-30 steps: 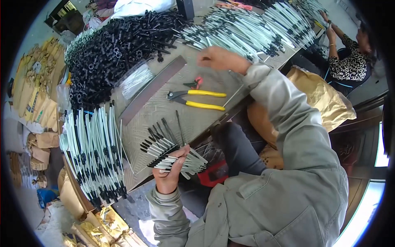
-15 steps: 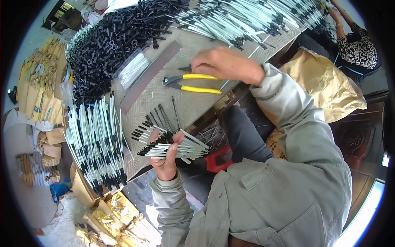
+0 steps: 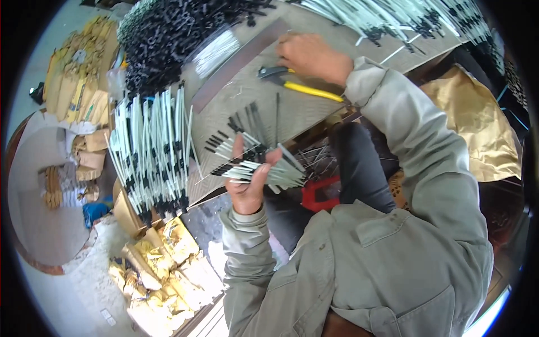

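Note:
My left hand is closed around a fanned bundle of thin pale rods with black ends, held above the table's near edge. Several black-ended rods stick up past my fingers. Over the table, my right hand has its fingers curled and pressed together; whatever is between them is hidden. Below that hand lies a pair of pliers with yellow handles and a dark head, its upper handle mostly covered by the hand. A flat dark metal strip lies just left of my right fingertips.
Black plastic parts are heaped at the back left. Pale rods stack at the table's left edge; more rods lie far right. A clear bag of white strips lies beside the metal strip. Brown paper sits at right.
My right hand has moved left over the pliers toward the metal strip's far end, covering the upper handle. My left hand keeps the rod bundle. The whole view has shifted.

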